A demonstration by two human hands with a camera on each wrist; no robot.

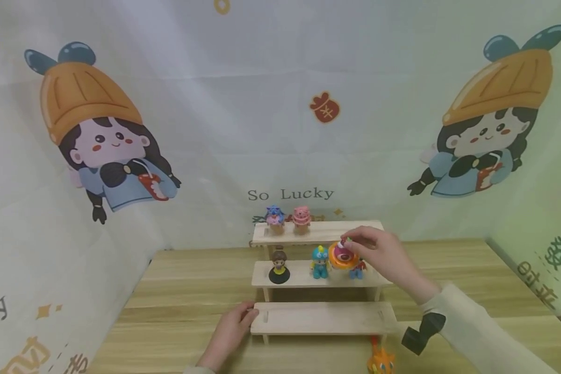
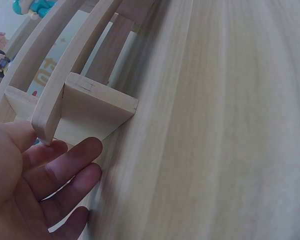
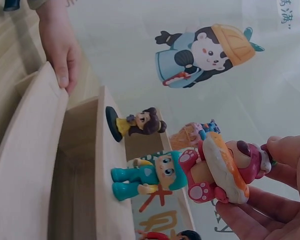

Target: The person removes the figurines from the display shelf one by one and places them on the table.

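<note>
A pale cloth backdrop (image 1: 224, 119) carries two printed cartoon characters (image 1: 107, 136) in orange hats (image 1: 89, 96), a red pouch (image 1: 325, 108) between them and "So Lucky" lettering (image 1: 291, 194) lower down; wood-grain tabletop (image 1: 182, 291) lies in front

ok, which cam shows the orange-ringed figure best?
Right wrist: the orange-ringed figure is large there, with both feet plain to see. Head shows it small, pinched near its top by the right grip. Left wrist doesn't show it.
</note>
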